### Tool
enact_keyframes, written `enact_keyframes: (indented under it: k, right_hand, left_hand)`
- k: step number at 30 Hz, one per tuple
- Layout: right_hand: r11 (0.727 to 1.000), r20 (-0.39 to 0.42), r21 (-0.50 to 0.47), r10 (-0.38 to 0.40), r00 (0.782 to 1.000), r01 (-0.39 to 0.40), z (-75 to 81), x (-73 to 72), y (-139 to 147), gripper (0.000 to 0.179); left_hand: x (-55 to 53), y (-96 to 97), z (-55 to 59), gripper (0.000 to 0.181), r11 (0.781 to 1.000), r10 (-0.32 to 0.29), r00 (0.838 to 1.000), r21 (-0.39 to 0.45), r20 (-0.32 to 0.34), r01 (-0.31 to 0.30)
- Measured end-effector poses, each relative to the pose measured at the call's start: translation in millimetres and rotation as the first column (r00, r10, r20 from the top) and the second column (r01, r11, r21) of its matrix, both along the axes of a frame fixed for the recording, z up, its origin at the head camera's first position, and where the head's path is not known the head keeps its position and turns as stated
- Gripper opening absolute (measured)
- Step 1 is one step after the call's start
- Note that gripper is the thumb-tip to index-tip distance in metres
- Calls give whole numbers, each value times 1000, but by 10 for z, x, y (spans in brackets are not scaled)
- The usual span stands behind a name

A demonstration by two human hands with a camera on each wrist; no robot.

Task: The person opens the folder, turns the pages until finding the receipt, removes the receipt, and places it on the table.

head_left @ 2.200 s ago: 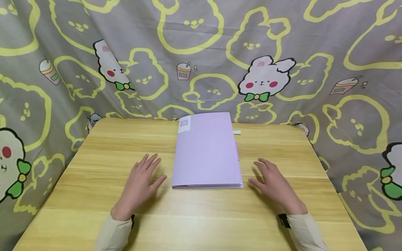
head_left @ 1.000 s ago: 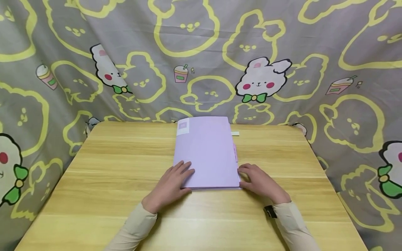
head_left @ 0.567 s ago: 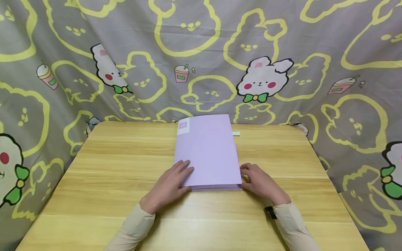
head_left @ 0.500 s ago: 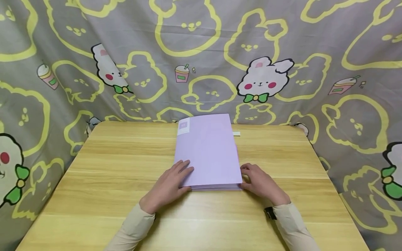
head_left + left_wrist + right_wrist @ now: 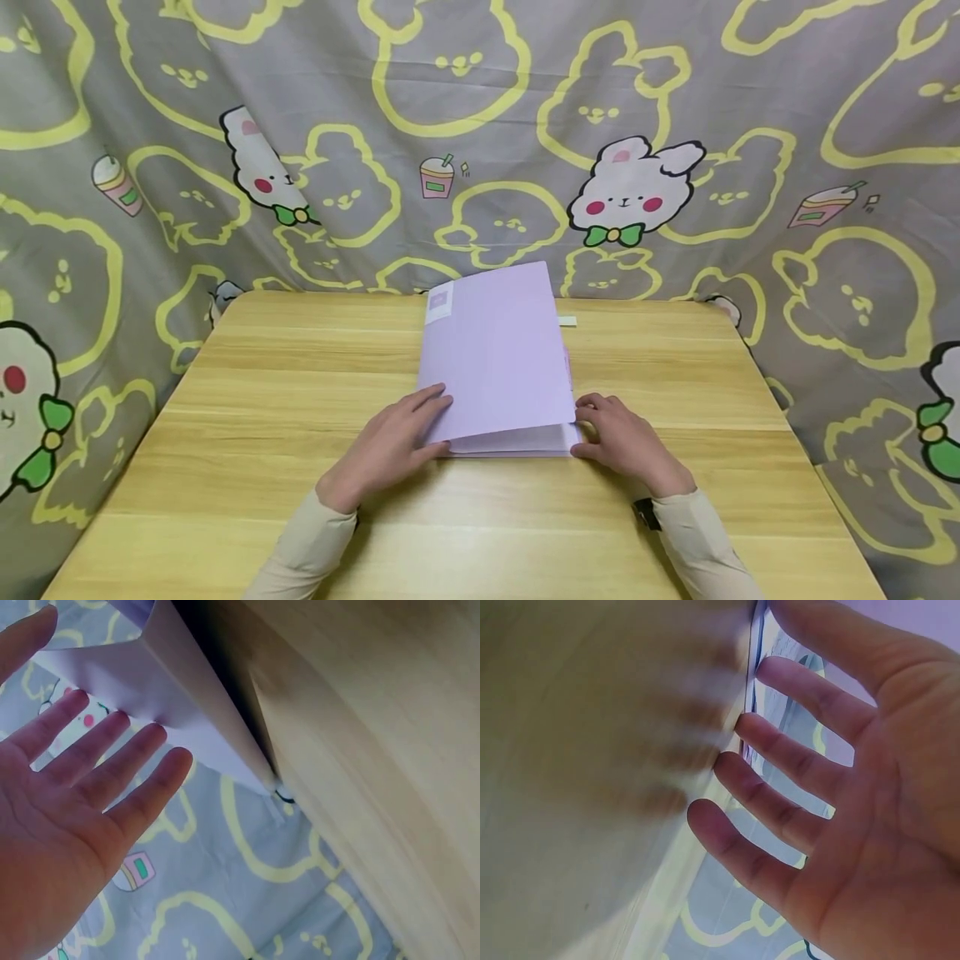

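A light purple folder point(image 5: 491, 350) with a white label point(image 5: 439, 302) at its upper left corner lies on the table. Its front cover is raised along the right side, and white sheets point(image 5: 517, 439) show in the gap at the near edge. My left hand point(image 5: 390, 442) touches the folder's left side near the bottom, fingers extended; the left wrist view shows those fingertips against its spine side. At the lower right edge is my right hand point(image 5: 622, 437), its fingertips touching the folder's edge with fingers only slightly bent. In the right wrist view, the palm point(image 5: 900, 802) holds nothing.
The wooden table point(image 5: 480, 533) carries the folder near its back edge. A small white tab point(image 5: 567, 321) and a pink tab point(image 5: 567, 367) stick out at the folder's right. Behind and beside the table hangs a grey curtain point(image 5: 345, 75) with cartoon prints.
Both hands came inward from beside the folder to its lower sides. The front cover has since risen at its right side, widening the gap, and my left hand has shifted slightly left.
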State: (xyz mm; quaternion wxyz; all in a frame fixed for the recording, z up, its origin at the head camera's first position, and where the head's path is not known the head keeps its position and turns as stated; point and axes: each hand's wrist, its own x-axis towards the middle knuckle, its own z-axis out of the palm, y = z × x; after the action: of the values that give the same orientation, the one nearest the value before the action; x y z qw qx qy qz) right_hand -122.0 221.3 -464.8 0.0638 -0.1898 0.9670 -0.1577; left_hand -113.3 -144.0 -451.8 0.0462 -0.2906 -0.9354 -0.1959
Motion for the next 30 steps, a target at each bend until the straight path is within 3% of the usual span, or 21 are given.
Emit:
enact_keyframes:
  k: [8, 14, 19, 24, 30]
  right_hand:
    - [1000, -18, -1, 20, 1000, -20, 2, 1, -6, 41]
    - [1000, -13, 0, 11, 1000, -11, -2, -1, -12, 41]
    - [1000, -9, 11, -2, 1000, 2, -16, -2, -10, 43]
    - [1000, -11, 15, -1, 1000, 1, -29, -4, 1, 43]
    - [1000, -8, 10, -9, 1000, 9, -39, -5, -1, 42]
  left_hand:
    - [12, -81, 69, 64, 1000, 13, 999, 22, -39, -12]
    - [1, -129, 123, 64, 999, -18, 994, 38, -106, 22]
    - [-17, -166, 144, 68, 995, -55, 984, 69, -168, 68]
    - [-27, -199, 148, 73, 987, -83, 964, 111, -254, 114]
    - [-15, -237, 174, 75, 984, -84, 956, 130, -282, 125]
